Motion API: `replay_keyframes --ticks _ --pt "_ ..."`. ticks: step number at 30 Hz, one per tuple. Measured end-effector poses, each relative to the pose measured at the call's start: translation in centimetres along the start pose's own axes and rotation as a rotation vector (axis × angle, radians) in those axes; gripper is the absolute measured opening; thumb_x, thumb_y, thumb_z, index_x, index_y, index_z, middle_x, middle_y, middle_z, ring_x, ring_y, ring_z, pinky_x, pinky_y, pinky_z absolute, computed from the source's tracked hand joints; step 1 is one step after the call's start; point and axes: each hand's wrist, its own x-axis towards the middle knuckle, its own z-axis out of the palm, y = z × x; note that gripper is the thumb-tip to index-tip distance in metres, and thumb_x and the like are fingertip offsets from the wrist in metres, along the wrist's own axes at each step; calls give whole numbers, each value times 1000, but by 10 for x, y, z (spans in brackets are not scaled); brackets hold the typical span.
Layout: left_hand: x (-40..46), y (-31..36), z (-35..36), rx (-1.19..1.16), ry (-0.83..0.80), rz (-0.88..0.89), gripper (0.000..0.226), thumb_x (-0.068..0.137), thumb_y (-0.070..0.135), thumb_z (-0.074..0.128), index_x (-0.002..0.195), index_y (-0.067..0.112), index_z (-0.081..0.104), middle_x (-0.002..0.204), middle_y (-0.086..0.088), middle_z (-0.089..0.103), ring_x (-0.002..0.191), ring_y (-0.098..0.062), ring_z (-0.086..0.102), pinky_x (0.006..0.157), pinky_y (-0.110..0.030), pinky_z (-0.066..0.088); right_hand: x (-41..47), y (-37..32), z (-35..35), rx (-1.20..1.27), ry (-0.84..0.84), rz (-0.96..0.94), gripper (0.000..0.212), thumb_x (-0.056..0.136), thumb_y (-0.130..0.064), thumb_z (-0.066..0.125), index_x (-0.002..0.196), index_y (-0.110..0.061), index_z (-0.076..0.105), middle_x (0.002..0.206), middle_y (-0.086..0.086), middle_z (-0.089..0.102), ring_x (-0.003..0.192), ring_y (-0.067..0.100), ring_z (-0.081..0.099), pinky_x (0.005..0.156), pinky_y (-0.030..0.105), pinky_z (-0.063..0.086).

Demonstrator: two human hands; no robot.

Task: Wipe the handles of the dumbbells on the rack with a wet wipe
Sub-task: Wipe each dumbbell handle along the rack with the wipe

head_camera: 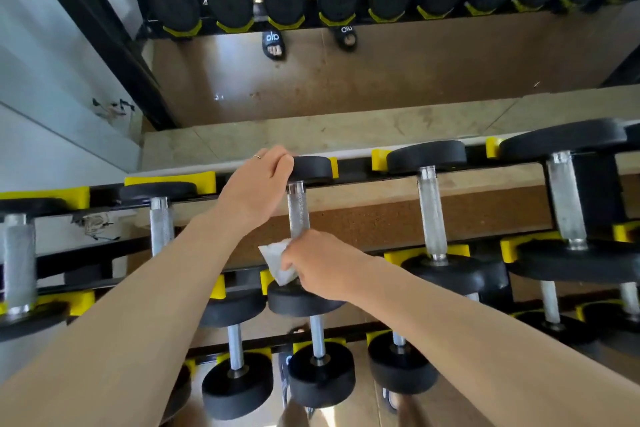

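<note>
Two hands work on one dumbbell [300,229] in the upper row of the rack [346,168]. The left hand [258,184] lies over the dumbbell's far head [311,168], fingers curled over its rounded black edge — a grip clenched on that head, with a thin ring on one finger. The right hand [318,265] is at the near end of the handle [298,211], its grip grasping a white, crumpled wet wipe [278,262] that sticks out to the left of the fingers; whether the wipe wraps fully round the bar is hidden by the hand. The handle above it is a bright steel cylinder, knurled along its middle and smooth at the collar by the far head.

Neighbouring dumbbells share this build: matte black disc heads, knurled metal bars, each cradled in angular yellow plastic saddles [204,182] on black rails. The one to the right [431,211] lies well apart from the held one, with open gap between their handles; the one to the left [161,222] is partly behind the left forearm. A lower row [320,340] of smaller dumbbells lies beneath, close under the right hand.

Beyond the rack a mirror [346,80] shows brown floor, a row of black round heads and two black slides — the rack's back rail runs just in front of its lower edge
</note>
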Motion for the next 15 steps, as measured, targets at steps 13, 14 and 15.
replay_keyframes --ticks 13,14,15 --pt "39 114 49 27 51 128 44 110 31 29 143 14 53 142 -4 58 131 -24 51 107 -35 38 -80 143 -59 -324 312 -3 37 92 -3 55 128 -11 57 128 3 59 110 20 48 94 32 43" --pt "42 123 55 12 19 133 45 110 32 28 146 17 49 146 -2 55 135 -22 49 108 -33 36 -81 148 -58 -412 303 -32 35 90 -2 56 124 -9 59 127 6 60 111 23 50 97 33 42" --pt "48 131 62 -8 -20 140 45 111 33 27 148 19 47 149 -1 53 137 -20 47 109 -31 35 -81 152 -58 -497 298 -55 31 89 -2 56 119 -6 60 124 9 61 111 26 52 99 36 43"
